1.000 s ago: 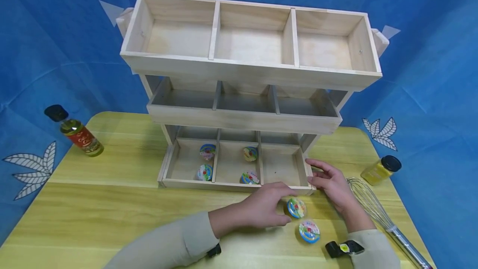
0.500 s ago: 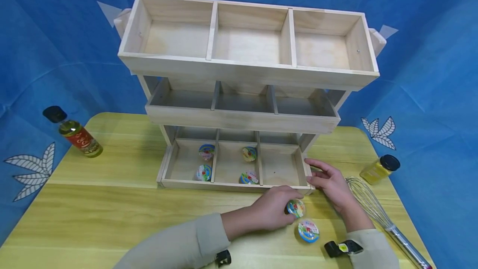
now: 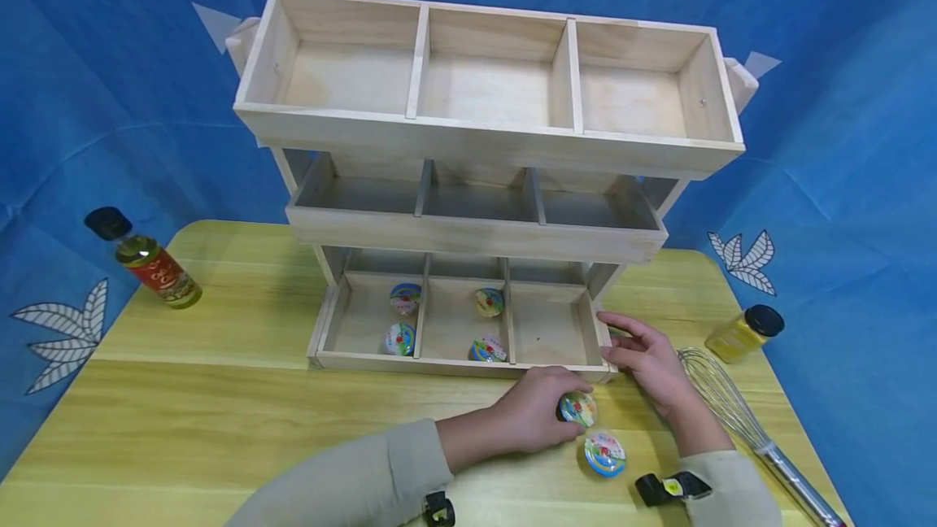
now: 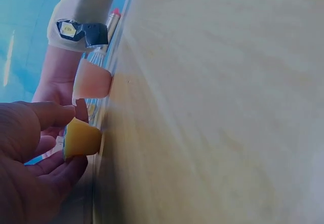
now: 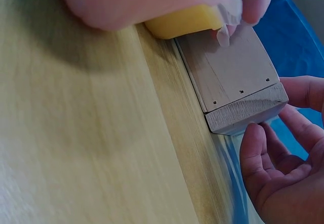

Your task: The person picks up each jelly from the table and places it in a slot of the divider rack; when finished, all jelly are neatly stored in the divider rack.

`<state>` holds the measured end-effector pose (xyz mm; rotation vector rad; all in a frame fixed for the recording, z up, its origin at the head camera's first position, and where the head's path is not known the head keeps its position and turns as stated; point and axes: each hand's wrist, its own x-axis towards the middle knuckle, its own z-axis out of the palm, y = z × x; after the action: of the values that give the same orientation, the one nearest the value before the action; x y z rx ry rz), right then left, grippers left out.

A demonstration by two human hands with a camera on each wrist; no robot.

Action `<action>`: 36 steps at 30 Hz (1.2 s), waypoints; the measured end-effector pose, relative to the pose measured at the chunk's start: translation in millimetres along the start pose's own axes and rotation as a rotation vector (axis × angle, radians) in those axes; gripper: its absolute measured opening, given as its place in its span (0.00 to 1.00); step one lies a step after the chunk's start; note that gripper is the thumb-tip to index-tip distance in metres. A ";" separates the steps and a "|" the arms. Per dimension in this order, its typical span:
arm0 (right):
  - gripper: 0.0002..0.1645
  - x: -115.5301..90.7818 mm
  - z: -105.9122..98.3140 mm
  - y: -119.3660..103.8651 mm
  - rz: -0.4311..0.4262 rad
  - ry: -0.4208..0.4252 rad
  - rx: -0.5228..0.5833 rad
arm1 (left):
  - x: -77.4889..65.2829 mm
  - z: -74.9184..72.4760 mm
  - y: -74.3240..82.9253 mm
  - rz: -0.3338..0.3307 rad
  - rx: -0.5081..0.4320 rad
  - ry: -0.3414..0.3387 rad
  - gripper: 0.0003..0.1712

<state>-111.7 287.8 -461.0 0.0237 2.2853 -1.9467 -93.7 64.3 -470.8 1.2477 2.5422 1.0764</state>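
Note:
My left hand pinches a small jelly cup with a printed lid, just in front of the bottom tray. Its yellow body shows between thumb and fingers in the left wrist view, low against the table. A second jelly cup, pink in the left wrist view, stands beside it, nearer me. My right hand rests its thumb and fingertips against the right end of the wooden rack's bottom tray. Several jelly cups lie in that tray's left compartment and middle compartment.
Above rise the rack's middle tray and top tray, overhanging the bottom one's rear. A whisk and yellow jar stand or lie right of my right hand. An oil bottle stands far left. Blue cloth surrounds the table.
My left hand has moved right and closed its fingers on the nearer-to-tray jelly cup, which has shifted slightly left. My right hand keeps its place at the tray's end.

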 end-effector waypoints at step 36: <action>0.33 1.6 -0.9 2.2 0.001 0.008 -0.009 | -3.7 -49.0 1.3 -0.087 -0.698 0.274 0.24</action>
<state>-113.1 288.9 -463.3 0.0313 2.2984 -1.9389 -109.3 35.2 -434.4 0.8308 2.0246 1.9800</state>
